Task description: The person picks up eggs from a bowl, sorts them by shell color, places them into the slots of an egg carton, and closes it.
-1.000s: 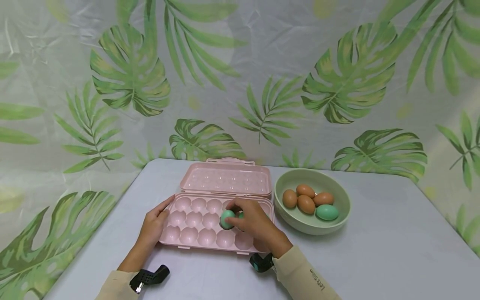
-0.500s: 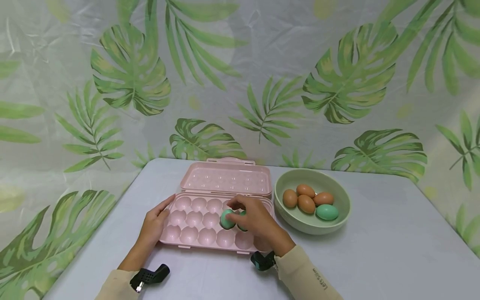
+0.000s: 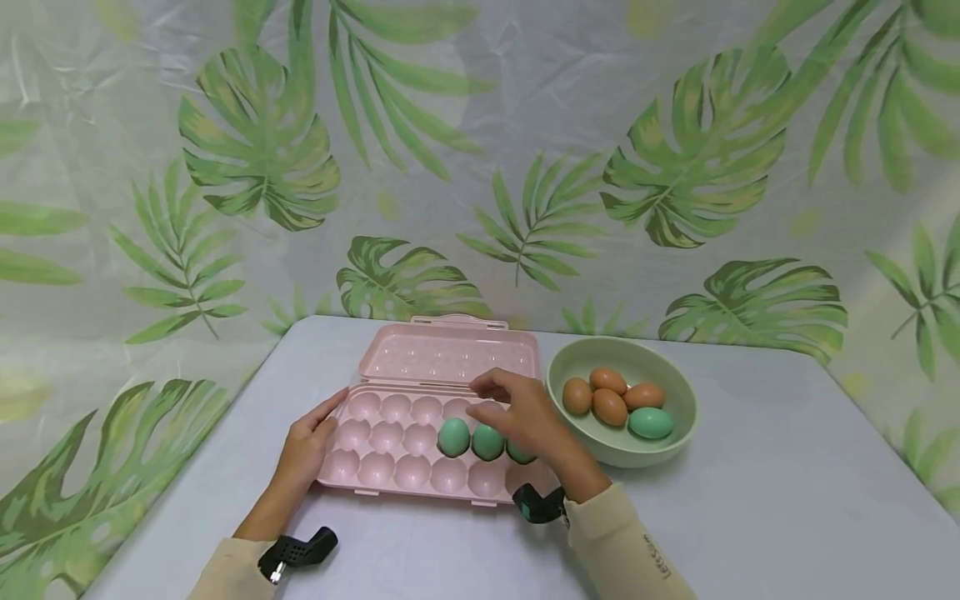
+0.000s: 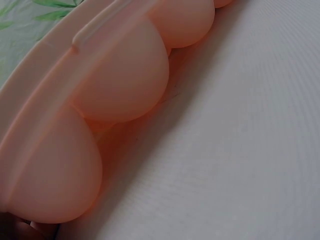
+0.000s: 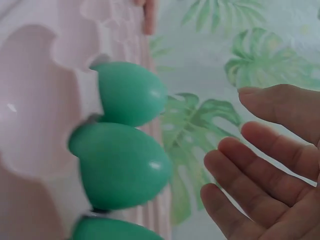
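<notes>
Pink carton (image 3: 405, 494): laid open on the white table (image 3: 750, 467), left of centre, its lid (image 3: 450, 354) folded back on the far side.
Wells (image 3: 412, 472): three rows are seen, with six counted in the near row; part of the far row is hidden by a hand.
Left hand (image 3: 306, 446): placed at the carton's left end, the edge gripped between thumb and fingers.
Right hand (image 3: 528, 414): held above the right part of the carton, thumb parted widely from the fingers; nothing is held, and in the right wrist view a gap is shown between fingertips and eggs.
Green eggs (image 3: 488, 442): three counted, seated side by side in the right half of the middle row; the rightmost is partly covered by the hand.
Bowl (image 3: 622, 454): one, pale green, set just right of the carton.
Brown eggs (image 3: 610, 407): four counted, grouped inside the bowl.
Lone green egg (image 3: 651, 423): one, laid on its side in the bowl, near and right.
Wrist devices (image 3: 297, 552): two, black, one worn at each wrist.
Beige sleeves (image 3: 615, 542): two; on the right one, small dark lettering (image 3: 655, 554) is printed, "Lets" being readable, the rest less surely.
</notes>
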The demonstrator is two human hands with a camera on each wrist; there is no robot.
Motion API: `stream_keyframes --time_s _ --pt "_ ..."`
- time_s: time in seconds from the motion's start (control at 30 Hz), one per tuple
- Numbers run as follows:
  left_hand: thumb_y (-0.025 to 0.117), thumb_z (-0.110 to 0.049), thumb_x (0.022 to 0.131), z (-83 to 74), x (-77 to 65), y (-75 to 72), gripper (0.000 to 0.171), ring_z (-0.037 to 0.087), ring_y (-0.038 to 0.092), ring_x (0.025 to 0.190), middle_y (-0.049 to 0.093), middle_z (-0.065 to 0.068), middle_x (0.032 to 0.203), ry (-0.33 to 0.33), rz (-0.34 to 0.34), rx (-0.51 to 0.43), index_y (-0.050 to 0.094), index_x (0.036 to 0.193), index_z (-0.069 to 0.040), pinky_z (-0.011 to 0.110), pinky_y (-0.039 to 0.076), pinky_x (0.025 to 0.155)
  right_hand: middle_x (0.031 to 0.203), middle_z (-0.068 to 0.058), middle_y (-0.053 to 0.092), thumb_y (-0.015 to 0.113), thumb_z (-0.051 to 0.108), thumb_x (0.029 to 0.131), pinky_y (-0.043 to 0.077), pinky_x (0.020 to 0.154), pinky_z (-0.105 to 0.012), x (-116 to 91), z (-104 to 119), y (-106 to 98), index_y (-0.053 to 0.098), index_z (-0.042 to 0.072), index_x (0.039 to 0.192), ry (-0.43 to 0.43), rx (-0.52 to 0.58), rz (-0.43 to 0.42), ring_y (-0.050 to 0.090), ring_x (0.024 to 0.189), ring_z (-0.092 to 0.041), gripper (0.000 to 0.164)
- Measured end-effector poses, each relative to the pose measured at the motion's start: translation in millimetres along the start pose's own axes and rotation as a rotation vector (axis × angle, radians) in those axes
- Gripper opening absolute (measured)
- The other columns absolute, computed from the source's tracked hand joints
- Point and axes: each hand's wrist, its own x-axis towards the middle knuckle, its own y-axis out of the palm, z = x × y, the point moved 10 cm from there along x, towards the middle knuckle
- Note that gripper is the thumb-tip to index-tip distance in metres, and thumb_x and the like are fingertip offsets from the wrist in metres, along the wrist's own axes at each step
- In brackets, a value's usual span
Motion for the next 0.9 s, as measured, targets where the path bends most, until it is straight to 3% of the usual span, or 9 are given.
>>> stream_keyframes --time_s 0.33,0.7,0.9 --pt "0.039 -0.007 0.100 -2.1 -2.0 -2.3 0.043 0.024 0.025 0.143 0.040 0.009 0.150 0.002 0.007 0.000 0.047 0.143 -0.006 0.043 0.019 0.117 0.109 -0.006 0.067 0.073 0.019 0.086 0.052 0.093 -0.039 0 9 -24 0.067 0.008 0.112 0.036 0.138 -0.012 0.064 0.105 -0.028 0.029" --pt "0.038 -0.008 0.101 -1.9 -1.5 -3.8 0.044 0.023 0.022 0.144 0.037 0.007 0.152 -0.025 0.011 -0.011 0.045 0.144 -0.007 0.043 0.018 0.118 0.114 -0.002 0.065 0.074 0.031 0.085 0.051 0.094 -0.039 -14 -4 -55 0.065 0.013 0.114 0.108 0.106 -0.029 0.063 0.108 -0.023 0.035" --pt "0.037 -0.008 0.101 -0.3 -0.8 0.4 0.044 0.023 0.022 0.145 0.037 0.007 0.152 -0.022 0.019 -0.028 0.044 0.145 -0.007 0.043 0.017 0.118 0.113 -0.004 0.067 0.075 0.026 0.085 0.052 0.093 -0.035 -23 -13 -79 0.066 0.010 0.114 0.104 0.021 -0.076 0.063 0.108 -0.023 0.035"
